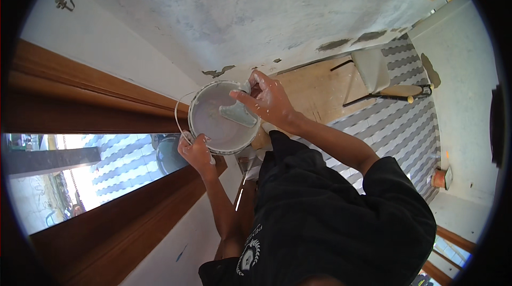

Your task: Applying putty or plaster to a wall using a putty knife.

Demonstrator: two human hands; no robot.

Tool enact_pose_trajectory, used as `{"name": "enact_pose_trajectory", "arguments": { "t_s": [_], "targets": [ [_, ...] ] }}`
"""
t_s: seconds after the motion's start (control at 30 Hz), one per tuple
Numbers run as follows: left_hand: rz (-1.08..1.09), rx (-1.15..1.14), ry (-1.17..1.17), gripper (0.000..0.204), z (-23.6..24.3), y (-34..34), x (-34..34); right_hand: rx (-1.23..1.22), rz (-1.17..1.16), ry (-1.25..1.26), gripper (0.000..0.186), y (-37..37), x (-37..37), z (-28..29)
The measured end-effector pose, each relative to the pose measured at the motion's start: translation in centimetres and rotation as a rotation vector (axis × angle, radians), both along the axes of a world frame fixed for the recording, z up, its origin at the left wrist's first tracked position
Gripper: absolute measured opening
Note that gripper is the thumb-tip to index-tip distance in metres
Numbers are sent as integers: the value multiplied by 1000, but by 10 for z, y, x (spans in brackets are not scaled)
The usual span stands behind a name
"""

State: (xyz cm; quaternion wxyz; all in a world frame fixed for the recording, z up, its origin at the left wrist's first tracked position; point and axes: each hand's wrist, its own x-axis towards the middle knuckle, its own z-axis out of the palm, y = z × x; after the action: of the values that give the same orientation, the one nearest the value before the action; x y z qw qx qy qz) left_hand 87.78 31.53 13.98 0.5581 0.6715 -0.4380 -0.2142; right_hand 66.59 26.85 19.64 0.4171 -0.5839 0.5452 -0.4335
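Observation:
My left hand (196, 154) grips the near-left rim of a round, white-smeared bucket (229, 152), with the thumb lapping over the edge. A thin wire handle (176, 110) loops out on the bucket's left side. Inside lies a pale whitish paste or paint (209, 124). My right hand (269, 97) is closed on a flat scraper (238, 114), coated in the same white stuff, at the bucket's right side. The scraper's wide blade is over the bucket's opening; its handle is mostly hidden by the fingers. White specks mark both hands.
A wooden frame (96, 94) around an opening runs along the left. Ahead stands a whitish wall (240, 14) with bare grey patches low down. A light wooden board (312, 91) lies beyond the bucket; a chair-like thing with black legs (372, 70) stands on the patterned tiled floor (394, 118).

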Motion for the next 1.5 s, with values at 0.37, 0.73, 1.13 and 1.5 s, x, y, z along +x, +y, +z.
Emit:
{"name": "enact_pose_trajectory", "arguments": {
  "t_s": [0.37, 0.73, 1.13, 1.5],
  "targets": [
    [42, -24, -79, 15, -18, 14, -26, -25, 51, 140, 23, 17, -48, -10],
    [-25, 46, -171, 19, -20, 26, -138, 301, -67, -244, 20, 29, -175, -82],
    [-169, 172, 25, 17, -80, 10, -440, 264, -275, -312, 25, 62, -492, -106],
    [-408, 312, 241, 17, -84, 34, -629, 34, -74, 252, 27, 86, -648, -42]
  ]
}}
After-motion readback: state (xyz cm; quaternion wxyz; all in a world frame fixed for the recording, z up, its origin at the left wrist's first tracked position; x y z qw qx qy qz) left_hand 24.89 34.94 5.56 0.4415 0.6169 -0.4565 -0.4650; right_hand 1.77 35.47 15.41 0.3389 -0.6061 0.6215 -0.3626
